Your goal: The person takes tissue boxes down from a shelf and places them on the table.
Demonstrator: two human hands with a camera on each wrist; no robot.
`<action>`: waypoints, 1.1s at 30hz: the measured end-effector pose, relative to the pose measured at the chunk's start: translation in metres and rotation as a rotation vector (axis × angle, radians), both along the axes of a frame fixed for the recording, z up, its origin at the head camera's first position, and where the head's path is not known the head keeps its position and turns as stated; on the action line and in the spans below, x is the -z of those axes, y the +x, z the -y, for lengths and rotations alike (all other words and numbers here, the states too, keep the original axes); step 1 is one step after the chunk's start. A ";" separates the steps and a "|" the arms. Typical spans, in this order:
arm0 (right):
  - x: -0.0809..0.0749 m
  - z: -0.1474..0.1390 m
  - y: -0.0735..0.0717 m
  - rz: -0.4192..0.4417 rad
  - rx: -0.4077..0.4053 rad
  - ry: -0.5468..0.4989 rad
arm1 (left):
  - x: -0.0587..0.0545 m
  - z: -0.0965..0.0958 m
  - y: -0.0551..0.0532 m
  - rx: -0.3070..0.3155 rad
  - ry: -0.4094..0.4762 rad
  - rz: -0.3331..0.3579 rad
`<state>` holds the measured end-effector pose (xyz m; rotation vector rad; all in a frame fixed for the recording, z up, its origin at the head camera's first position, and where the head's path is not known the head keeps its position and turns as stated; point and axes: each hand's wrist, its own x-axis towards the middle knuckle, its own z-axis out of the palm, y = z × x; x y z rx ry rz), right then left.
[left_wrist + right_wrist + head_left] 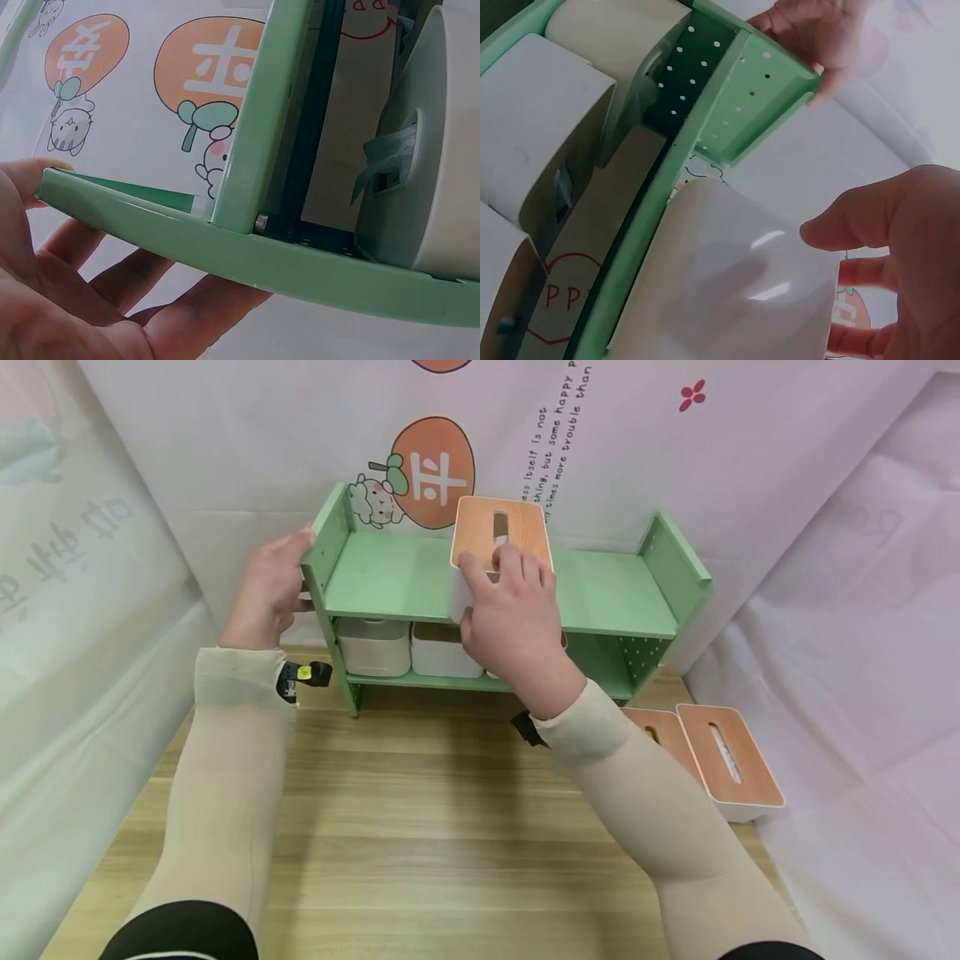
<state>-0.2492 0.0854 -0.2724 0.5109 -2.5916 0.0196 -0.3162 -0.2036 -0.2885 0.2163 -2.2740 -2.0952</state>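
My left hand [266,581] holds the left side panel of a green two-tier shelf [390,568]. In the left wrist view, its thumb lies at the panel's end and the fingers spread along the outer face. My right hand [517,622] grips a white tissue box [727,270] with a slotted wood-look lid [472,527], at the middle of the upper tier. The right wrist view shows the thumb against the box's white side. Below stand a cream tissue box [375,652] and a white tissue box [447,657]; another is mostly hidden behind my right hand.
On the wooden floor [405,827], right of the shelf, two tissue boxes with wood-look lids stand side by side, the outer box [757,760] in fuller view. A printed white cloth [285,443] hangs behind the shelf, with more cloth on both sides.
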 end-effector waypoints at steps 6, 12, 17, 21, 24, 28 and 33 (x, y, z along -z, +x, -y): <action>0.002 -0.003 0.001 -0.016 0.002 0.022 | 0.000 0.001 0.000 -0.015 0.010 0.005; 0.001 -0.020 0.005 -0.025 0.009 -0.028 | -0.001 0.000 -0.001 -0.012 0.020 0.013; 0.000 -0.033 0.005 0.012 0.042 -0.062 | 0.000 0.000 0.000 -0.004 0.024 0.007; 0.001 -0.040 0.004 0.034 0.055 -0.059 | 0.000 0.001 0.000 -0.005 0.023 0.007; 0.002 -0.044 0.006 0.037 0.051 -0.050 | 0.000 0.001 0.001 -0.005 0.025 0.009; 0.003 -0.047 0.012 0.020 0.038 -0.054 | 0.000 0.001 0.001 0.000 0.029 0.012; 0.003 -0.048 0.021 -0.014 0.018 -0.071 | 0.000 0.001 0.000 0.002 0.027 0.008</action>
